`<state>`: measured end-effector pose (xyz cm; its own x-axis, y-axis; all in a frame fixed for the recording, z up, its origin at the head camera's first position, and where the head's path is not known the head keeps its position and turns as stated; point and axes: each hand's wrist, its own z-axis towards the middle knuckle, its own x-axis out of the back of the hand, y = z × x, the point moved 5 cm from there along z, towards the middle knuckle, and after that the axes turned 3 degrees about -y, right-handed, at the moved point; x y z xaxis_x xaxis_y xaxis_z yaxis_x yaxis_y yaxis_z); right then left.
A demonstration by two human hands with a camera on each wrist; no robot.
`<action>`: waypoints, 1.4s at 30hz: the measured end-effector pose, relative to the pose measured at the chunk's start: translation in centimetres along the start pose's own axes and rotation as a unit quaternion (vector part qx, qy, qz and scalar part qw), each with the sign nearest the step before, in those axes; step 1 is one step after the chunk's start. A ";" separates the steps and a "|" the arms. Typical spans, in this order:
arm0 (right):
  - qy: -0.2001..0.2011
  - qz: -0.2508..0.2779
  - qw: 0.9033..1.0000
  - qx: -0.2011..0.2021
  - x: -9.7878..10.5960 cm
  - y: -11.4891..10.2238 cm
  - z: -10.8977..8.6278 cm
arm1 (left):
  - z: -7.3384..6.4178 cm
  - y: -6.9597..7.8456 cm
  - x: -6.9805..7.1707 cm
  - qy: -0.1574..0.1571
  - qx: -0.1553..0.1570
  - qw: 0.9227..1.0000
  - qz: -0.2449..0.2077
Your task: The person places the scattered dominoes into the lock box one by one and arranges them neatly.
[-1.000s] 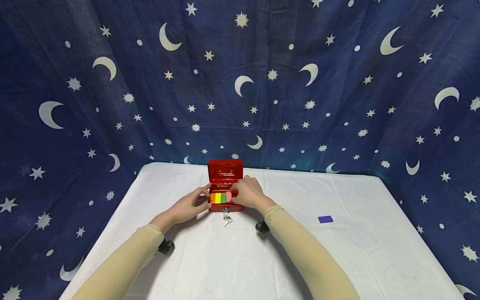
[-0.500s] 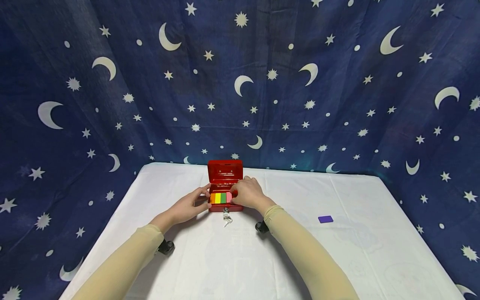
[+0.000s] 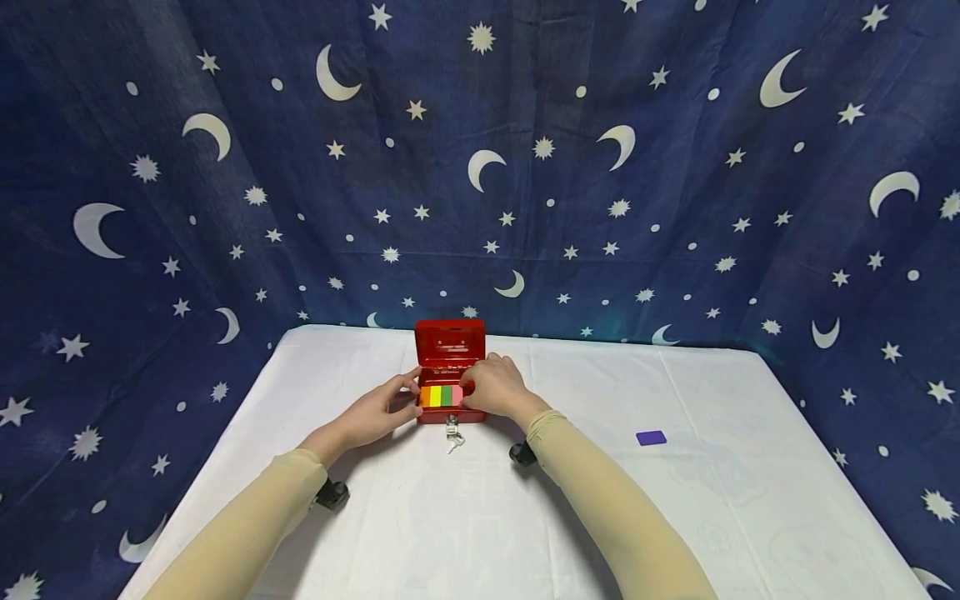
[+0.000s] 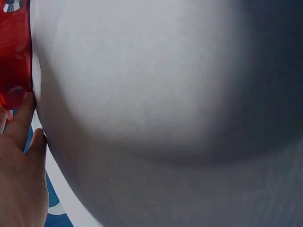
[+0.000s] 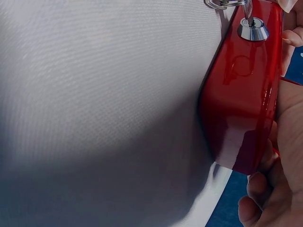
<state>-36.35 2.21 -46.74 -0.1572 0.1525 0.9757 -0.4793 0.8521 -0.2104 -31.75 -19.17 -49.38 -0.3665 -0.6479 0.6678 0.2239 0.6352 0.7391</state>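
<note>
A red cash box (image 3: 452, 417) stands on the table with its lid (image 3: 451, 343) raised. Inside lies a row of flat blocks: an orange block (image 3: 425, 397), a yellow block (image 3: 436, 397), a green block (image 3: 447, 396) and a pink block (image 3: 457, 395). My right hand (image 3: 497, 387) reaches over the box's right side and pinches the pink block at the row's end. On the left side my left hand (image 3: 381, 408) holds the box, thumb at the front corner, bent fingers at the rim. A key with a ring (image 3: 455, 440) hangs from the front lock (image 5: 253, 29).
A purple block (image 3: 651, 437) lies alone on the white-covered table (image 3: 450, 533), to the right of the box. Behind the table hangs a dark blue cloth (image 3: 525, 233) with moons and stars.
The pink block has settled slightly lower, level with the green one, under my right fingers. Both hands and the box have stayed almost still.
</note>
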 end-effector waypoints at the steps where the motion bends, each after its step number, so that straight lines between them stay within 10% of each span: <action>1: -0.001 -0.002 1.000 0.000 0.0 0.0 0.0 | 0.0 0.0 0.0 0.000 0.000 1.000 0.000; 42: -0.004 0.013 1.000 0.001 -0.1 0.0 0.0 | 0.1 0.0 0.0 -0.002 -0.002 1.000 -0.004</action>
<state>-36.35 2.22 -46.89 -0.1757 0.1702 0.9696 -0.4766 0.8471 -0.2350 -31.80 -19.13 -49.35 -0.3730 -0.6513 0.6609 0.2239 0.6281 0.7453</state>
